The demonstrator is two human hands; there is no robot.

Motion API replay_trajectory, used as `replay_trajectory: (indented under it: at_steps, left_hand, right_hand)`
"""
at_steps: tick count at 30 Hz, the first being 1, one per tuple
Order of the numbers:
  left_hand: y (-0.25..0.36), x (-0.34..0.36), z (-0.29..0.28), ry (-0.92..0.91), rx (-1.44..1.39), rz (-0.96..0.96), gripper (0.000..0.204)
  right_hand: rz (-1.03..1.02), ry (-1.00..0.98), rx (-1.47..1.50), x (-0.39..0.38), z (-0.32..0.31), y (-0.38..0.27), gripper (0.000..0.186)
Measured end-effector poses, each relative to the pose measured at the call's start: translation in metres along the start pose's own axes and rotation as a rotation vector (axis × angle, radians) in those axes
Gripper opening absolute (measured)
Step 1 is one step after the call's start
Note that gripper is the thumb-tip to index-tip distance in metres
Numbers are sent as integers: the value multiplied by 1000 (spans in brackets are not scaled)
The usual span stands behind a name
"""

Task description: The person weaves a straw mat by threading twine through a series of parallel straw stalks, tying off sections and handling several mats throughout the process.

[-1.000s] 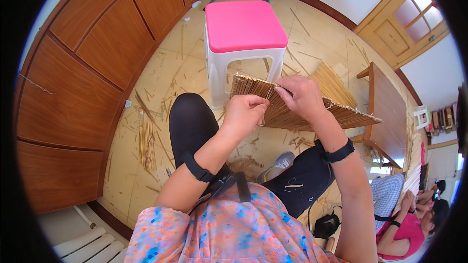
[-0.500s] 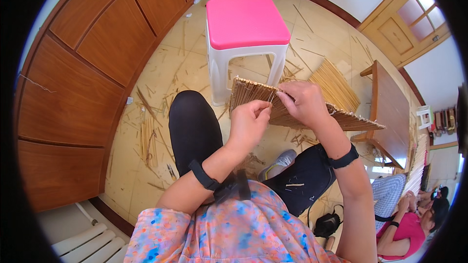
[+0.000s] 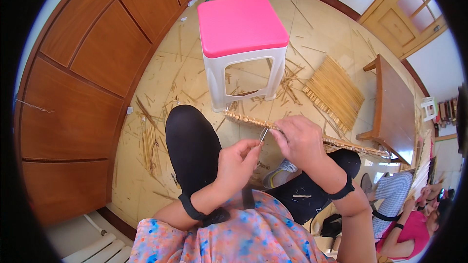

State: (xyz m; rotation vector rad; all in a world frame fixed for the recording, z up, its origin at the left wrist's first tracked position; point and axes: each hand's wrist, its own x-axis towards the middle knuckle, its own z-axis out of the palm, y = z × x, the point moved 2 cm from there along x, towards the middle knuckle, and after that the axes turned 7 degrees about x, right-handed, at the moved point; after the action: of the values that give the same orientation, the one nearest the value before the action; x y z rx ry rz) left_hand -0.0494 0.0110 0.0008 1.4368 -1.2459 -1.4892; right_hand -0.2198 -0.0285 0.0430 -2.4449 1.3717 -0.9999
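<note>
My left hand (image 3: 239,165) is closed in a pinch on a thin pale wire loop (image 3: 263,135) just below the edge of a bundled reed mat (image 3: 243,119). My right hand (image 3: 300,141) grips the top edge of this mat beside the loop. The mat lies low across the space over my legs, seen nearly edge-on, its right part running behind my right hand toward the wooden bench. Whether the loop is wire or cord I cannot tell for sure.
A pink-topped stool (image 3: 243,27) stands ahead. A second reed mat (image 3: 334,92) and loose sticks lie on the floor. A wooden bench (image 3: 392,102) is at right, panelled cabinets (image 3: 68,131) at left. Other people, one in a pink top (image 3: 409,234), sit at lower right.
Both hands and the held mat have moved down, and the mat has tipped so that its edge shows more than its face. More of the mat lying on the floor now shows.
</note>
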Motion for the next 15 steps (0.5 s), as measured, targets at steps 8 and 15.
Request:
replay_trajectory:
  at_steps: [8,15]
  left_hand:
    - [-11,-15,0,28,9,15,15]
    - [-10,-14,3,34,39,95,15]
  right_hand:
    - [-27,-7,-13,-10,-1,-10,21]
    - [-54,-12,-21,-8,-4,-11,20]
